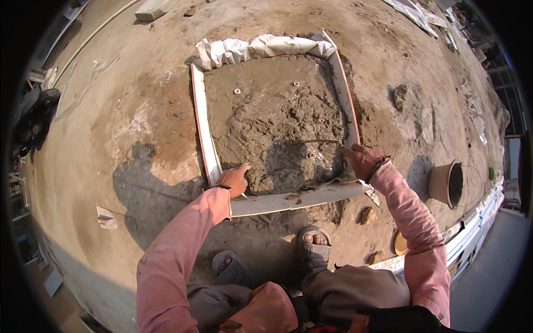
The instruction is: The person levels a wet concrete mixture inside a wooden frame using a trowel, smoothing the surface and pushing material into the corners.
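A low rectangular frame of white boards (300, 204) with reddish edges lies on the ground before me, filled with wet grey concrete (266, 105). My left hand (234, 180) is over its near left corner, index finger stretched out against the concrete; its other fingers are partly hidden. At the right board, my right hand (363, 160) is closed, with its fingertips at the end of a thin brown rod (316, 141) that lies across the concrete. Several short pale pipe ends, such as this pipe end (296, 84), stick up from the surface. Crumpled white sheeting (266, 46) lines the far side.
A beige bucket (441, 183) lies tipped on the right. Stones, including a dark stone (400, 97), are scattered over the bare earth. Long white pipes (477, 230) run along the right edge. My sandalled feet (315, 244) are just behind the near board.
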A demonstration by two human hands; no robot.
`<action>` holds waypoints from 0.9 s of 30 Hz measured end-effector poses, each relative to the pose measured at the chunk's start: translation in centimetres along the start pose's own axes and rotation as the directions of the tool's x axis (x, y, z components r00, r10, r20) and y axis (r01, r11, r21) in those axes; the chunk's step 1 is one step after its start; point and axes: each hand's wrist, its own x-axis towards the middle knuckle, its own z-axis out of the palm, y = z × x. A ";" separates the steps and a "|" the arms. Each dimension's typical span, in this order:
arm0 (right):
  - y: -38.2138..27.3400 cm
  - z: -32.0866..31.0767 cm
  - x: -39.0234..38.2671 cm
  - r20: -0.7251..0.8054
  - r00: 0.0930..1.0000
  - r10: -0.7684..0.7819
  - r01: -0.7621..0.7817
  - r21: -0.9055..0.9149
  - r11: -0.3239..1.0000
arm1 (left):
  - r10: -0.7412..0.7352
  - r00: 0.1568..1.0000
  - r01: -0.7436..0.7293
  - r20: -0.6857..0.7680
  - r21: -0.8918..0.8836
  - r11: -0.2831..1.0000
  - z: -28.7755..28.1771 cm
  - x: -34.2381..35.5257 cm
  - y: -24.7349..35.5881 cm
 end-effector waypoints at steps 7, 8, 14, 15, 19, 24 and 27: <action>-1.4 1.1 2.0 -0.064 0.996 -0.064 0.069 0.074 0.995 | 0.061 0.998 -0.061 0.003 -0.002 0.998 0.5 -0.7 -1.3; -1.1 0.9 1.5 -0.083 0.995 -0.063 0.069 0.069 0.995 | 0.069 0.998 -0.069 0.001 -0.005 0.998 0.9 -0.1 -1.4; -2.8 0.9 2.7 -0.235 0.960 -0.154 0.175 0.070 0.982 | -0.006 0.999 0.005 0.039 0.025 1.000 0.2 -0.1 -0.1; -4.5 -0.2 3.6 -0.242 0.961 -0.133 0.170 0.142 0.975 | 0.026 1.000 -0.026 -0.005 0.035 0.999 1.3 -0.8 -1.2; -6.7 0.4 8.2 -0.118 0.991 -0.069 0.088 0.160 0.983 | 0.052 0.991 -0.050 -0.125 0.020 0.999 2.4 0.1 -1.2; -12.7 2.6 13.7 0.221 0.970 -0.103 0.074 0.133 0.988 | -0.060 0.996 0.058 -0.061 -0.022 0.998 1.2 -0.4 0.5; -11.5 2.5 13.6 0.063 0.996 -0.071 0.054 0.243 0.969 | -0.109 0.992 0.108 0.064 0.013 0.994 -0.2 -0.7 1.8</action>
